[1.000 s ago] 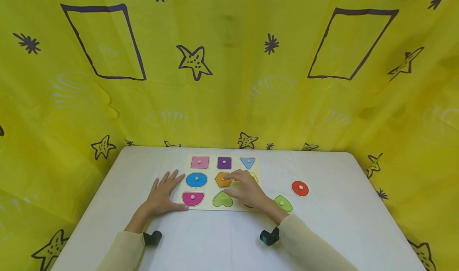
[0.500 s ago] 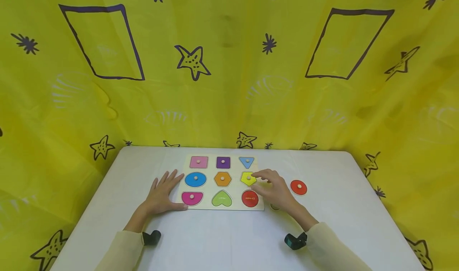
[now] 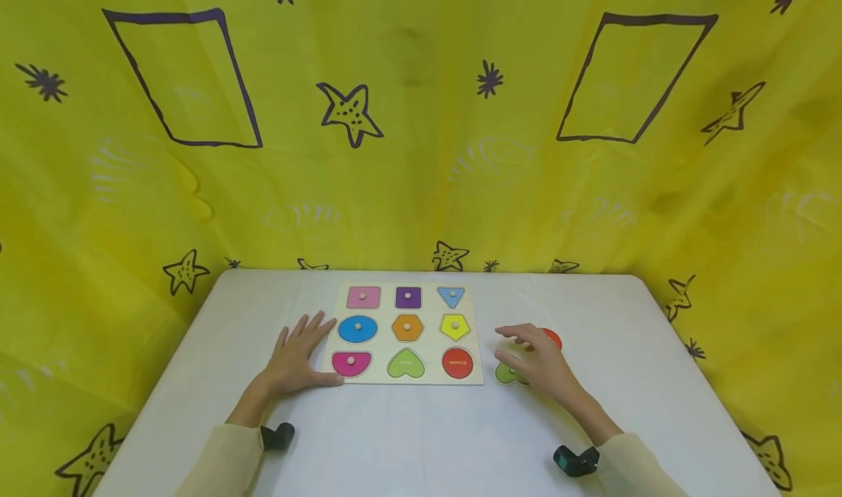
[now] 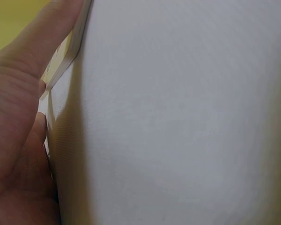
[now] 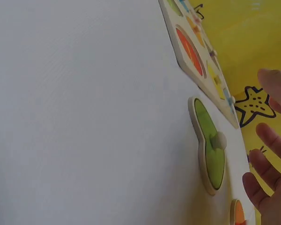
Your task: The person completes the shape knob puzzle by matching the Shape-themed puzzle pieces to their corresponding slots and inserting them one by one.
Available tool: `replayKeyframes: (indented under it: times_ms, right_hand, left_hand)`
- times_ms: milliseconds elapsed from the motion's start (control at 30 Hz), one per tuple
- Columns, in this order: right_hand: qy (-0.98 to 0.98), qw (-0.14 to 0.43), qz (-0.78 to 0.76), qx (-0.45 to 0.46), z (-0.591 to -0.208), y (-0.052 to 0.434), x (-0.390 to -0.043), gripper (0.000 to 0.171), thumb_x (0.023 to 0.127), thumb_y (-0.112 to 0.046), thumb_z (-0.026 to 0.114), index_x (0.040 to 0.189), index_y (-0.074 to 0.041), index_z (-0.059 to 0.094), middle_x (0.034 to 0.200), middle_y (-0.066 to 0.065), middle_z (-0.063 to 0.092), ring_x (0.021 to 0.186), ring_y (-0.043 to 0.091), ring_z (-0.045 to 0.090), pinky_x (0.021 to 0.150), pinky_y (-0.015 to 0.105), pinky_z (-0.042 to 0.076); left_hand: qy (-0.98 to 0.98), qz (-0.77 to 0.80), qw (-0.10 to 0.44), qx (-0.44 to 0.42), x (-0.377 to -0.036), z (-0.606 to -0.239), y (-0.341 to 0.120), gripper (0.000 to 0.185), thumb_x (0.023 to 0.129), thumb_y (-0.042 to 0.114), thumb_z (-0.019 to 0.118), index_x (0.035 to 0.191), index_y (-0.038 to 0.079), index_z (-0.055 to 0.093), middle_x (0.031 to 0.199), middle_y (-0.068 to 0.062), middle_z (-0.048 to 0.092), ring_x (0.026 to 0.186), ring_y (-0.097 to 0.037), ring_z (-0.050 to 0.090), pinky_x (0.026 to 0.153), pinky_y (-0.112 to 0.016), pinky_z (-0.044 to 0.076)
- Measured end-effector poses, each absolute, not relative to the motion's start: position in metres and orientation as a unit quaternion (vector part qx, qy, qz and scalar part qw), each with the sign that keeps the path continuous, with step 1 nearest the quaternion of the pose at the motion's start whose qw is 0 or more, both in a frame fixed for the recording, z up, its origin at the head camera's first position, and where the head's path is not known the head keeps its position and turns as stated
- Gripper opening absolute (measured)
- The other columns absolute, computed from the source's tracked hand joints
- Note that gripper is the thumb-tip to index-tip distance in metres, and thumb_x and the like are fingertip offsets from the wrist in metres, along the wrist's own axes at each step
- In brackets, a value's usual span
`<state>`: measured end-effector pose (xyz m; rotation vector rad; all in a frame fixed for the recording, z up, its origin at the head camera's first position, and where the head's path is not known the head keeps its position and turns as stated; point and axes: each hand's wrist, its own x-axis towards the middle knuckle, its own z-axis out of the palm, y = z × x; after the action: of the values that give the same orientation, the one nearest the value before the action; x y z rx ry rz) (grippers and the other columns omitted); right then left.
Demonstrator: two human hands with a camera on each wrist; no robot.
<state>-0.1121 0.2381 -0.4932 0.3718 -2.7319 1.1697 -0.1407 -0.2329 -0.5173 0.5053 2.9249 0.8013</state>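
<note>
A wooden knob puzzle board (image 3: pixel 430 340) lies flat on the table, its pieces mostly seated. The green heart recess (image 3: pixel 397 369) and red circle recess (image 3: pixel 457 373) in its front row hold no knobbed piece. My left hand (image 3: pixel 294 358) rests with spread fingers against the board's left edge, thumb at the front corner. To the board's right, my right hand (image 3: pixel 544 369) hovers above a loose green heart piece (image 5: pixel 214 164), fingers loosely bent and apart, holding nothing. It partly covers that heart piece and a loose red circle piece (image 3: pixel 554 336) in the head view.
White cloth covers the table (image 3: pixel 395 438). Behind it hangs a yellow curtain (image 3: pixel 408 190) with drawn stars, reaching round both sides. Dark wrist cameras sit at the left cuff (image 3: pixel 278 437) and the right cuff (image 3: pixel 577 461).
My right hand has moved right, from over the orange hexagon past the yellow pentagon to above the loose heart piece. The red circle recess is now uncovered. My left hand has stayed put.
</note>
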Motion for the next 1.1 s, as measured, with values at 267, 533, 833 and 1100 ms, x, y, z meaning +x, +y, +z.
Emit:
replayKeyframes:
  times_ms: [267, 533, 833, 1100]
  right_hand:
    - [-0.913, 0.075, 0.383, 0.115, -0.506, 0.255, -0.100, 0.045, 0.087, -0.024, 0.085, 0.128, -0.015, 0.071, 0.117, 0.002, 0.071, 0.106, 0.024, 0.065, 0.093, 0.040, 0.056]
    - [-0.918, 0.075, 0.374, 0.113, -0.514, 0.262, -0.093, 0.047, 0.086, -0.025, 0.086, 0.128, -0.012, 0.070, 0.117, 0.001, 0.070, 0.103, 0.020, 0.062, 0.094, 0.028, 0.054]
    - [-0.923, 0.083, 0.358, 0.115, -0.519, 0.264, -0.091, 0.042, 0.085, -0.024, 0.086, 0.124, -0.014, 0.072, 0.121, -0.001, 0.068, 0.108, 0.016, 0.061, 0.093, 0.032, 0.054]
    - [-0.918, 0.111, 0.357, 0.133, -0.524, 0.262, -0.092, 0.029, 0.084, -0.017, 0.087, 0.111, -0.017, 0.077, 0.113, -0.004, 0.068, 0.106, 0.018, 0.060, 0.090, 0.034, 0.052]
  left_hand:
    - [0.953, 0.255, 0.043, 0.160, -0.141, -0.513, -0.232, 0.113, 0.068, 0.063, 0.085, 0.159, 0.013, 0.039, 0.167, -0.021, 0.025, 0.153, -0.049, 0.010, 0.118, -0.073, 0.000]
    - [0.952, 0.258, 0.038, 0.159, -0.143, -0.512, -0.231, 0.114, 0.067, 0.063, 0.085, 0.159, 0.013, 0.039, 0.166, -0.022, 0.025, 0.153, -0.049, 0.010, 0.118, -0.073, -0.001]
    - [0.957, 0.244, 0.051, 0.151, -0.144, -0.510, -0.231, 0.113, 0.068, 0.063, 0.085, 0.160, 0.015, 0.038, 0.167, -0.020, 0.025, 0.154, -0.047, 0.009, 0.119, -0.072, -0.001]
    - [0.957, 0.243, 0.056, 0.146, -0.143, -0.511, -0.232, 0.114, 0.068, 0.062, 0.085, 0.160, 0.015, 0.037, 0.168, -0.021, 0.024, 0.154, -0.048, 0.008, 0.119, -0.072, -0.002]
